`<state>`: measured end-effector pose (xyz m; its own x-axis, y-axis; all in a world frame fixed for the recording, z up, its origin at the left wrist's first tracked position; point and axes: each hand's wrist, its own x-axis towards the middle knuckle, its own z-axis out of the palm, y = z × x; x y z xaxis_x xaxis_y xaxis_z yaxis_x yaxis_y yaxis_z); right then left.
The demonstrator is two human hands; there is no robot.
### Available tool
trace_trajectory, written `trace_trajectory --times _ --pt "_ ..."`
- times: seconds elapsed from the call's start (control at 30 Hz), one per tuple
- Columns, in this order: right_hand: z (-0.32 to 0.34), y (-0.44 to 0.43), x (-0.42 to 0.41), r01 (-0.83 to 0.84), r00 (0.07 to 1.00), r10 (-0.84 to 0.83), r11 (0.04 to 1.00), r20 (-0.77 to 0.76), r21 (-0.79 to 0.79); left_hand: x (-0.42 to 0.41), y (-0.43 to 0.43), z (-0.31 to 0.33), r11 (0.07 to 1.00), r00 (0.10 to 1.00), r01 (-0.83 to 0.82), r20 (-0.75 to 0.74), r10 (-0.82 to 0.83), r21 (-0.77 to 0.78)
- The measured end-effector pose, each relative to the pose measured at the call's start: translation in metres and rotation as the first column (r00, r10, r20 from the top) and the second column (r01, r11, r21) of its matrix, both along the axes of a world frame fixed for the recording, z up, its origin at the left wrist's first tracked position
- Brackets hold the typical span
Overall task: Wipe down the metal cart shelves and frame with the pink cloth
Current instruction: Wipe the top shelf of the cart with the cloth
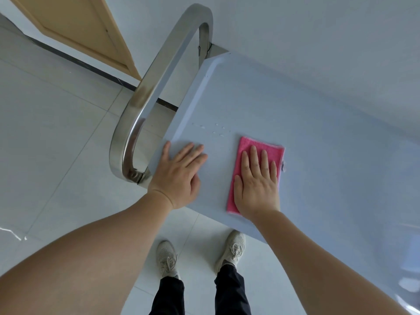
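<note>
The metal cart's top shelf (306,123) is a flat pale grey sheet running from the middle to the right edge of the head view. A folded pink cloth (250,146) lies flat on it near the front edge. My right hand (258,183) presses on the cloth with straight fingers. My left hand (179,176) rests flat on the shelf's near left corner, fingers spread, apart from the cloth. A curved shiny steel handle (145,98) loops off the shelf's left end. A few water drops (216,130) sit on the shelf just beyond my hands.
The cart stands against a white wall (318,23). A tan door (75,26) and a dark floor strip lie at the upper left. Pale floor tiles (45,144) spread to the left. My two shoes (200,253) stand just under the shelf's front edge.
</note>
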<state>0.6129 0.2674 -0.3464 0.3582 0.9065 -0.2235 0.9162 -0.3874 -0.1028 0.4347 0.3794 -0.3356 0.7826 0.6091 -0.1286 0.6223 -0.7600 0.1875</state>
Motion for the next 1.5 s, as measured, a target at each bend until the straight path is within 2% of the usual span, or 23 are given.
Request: trace_trajectory --times 0.47,0.73,1.1,1.5 --pt "-0.005 0.108 0.096 0.040 0.997 -0.040 0.999 0.061 0.001 -0.002 0.002 -0.004 1.000 1.000 0.017 -0.005 -0.017 0.001" --pt "-0.001 0.150 0.124 0.028 0.997 -0.027 1.000 0.074 -0.007 -0.001 0.004 -0.004 1.000 0.999 0.030 -0.033 -0.030 0.004" --pt "0.000 0.189 0.093 -0.009 0.998 0.010 1.000 0.059 -0.018 -0.003 0.004 -0.005 1.000 0.999 0.023 -0.048 -0.023 -0.006" --pt "0.004 0.131 0.037 -0.152 0.988 0.153 0.987 0.014 -0.042 -0.002 0.004 -0.004 1.000 1.000 0.010 -0.017 -0.010 -0.001"
